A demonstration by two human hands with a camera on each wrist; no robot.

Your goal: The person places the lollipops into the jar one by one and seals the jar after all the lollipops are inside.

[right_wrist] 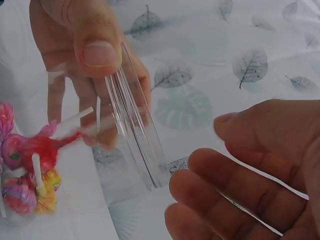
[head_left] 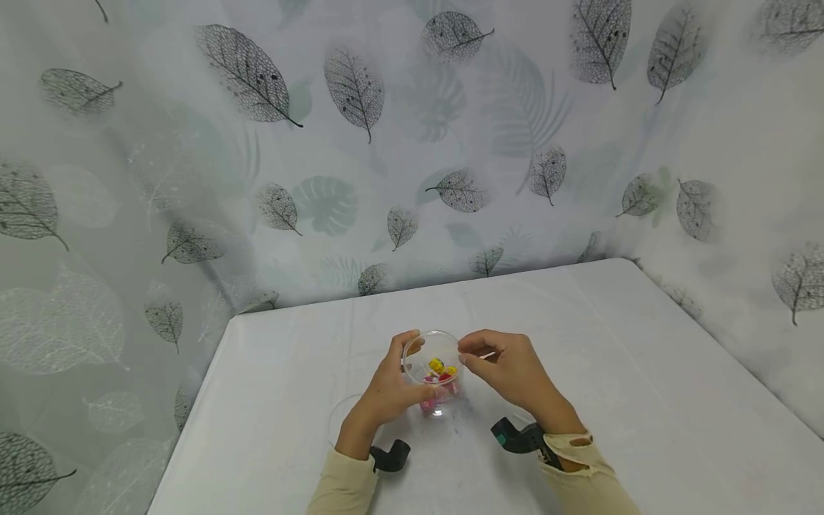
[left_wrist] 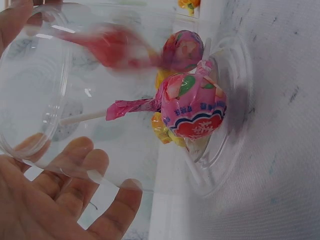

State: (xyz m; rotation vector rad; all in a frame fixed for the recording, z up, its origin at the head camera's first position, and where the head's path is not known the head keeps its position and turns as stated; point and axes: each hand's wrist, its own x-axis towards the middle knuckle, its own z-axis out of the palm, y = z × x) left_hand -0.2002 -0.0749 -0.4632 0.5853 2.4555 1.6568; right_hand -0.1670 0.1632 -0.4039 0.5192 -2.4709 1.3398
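Observation:
My left hand (head_left: 394, 386) grips a clear plastic tub (left_wrist: 90, 165) near its rim, its thumb on the near side. Several wrapped lollipops lie inside: a pink one (left_wrist: 192, 107) with a white stick is closest in the left wrist view, and yellow wrappers (head_left: 437, 365) show from above. A red lollipop (left_wrist: 112, 46) in the tub is blurred by motion. Just right of the rim is my right hand (head_left: 505, 361), fingers loosely bent. In the right wrist view its thumb and fingertips (right_wrist: 202, 162) are apart, with nothing between them.
A clear round lid (head_left: 332, 422) lies on the white table (head_left: 277, 400), partly hidden by the left forearm. An orange wrapped piece (left_wrist: 189, 5) shows at the top edge of the left wrist view. A leaf-patterned curtain (head_left: 399, 143) stands behind the table.

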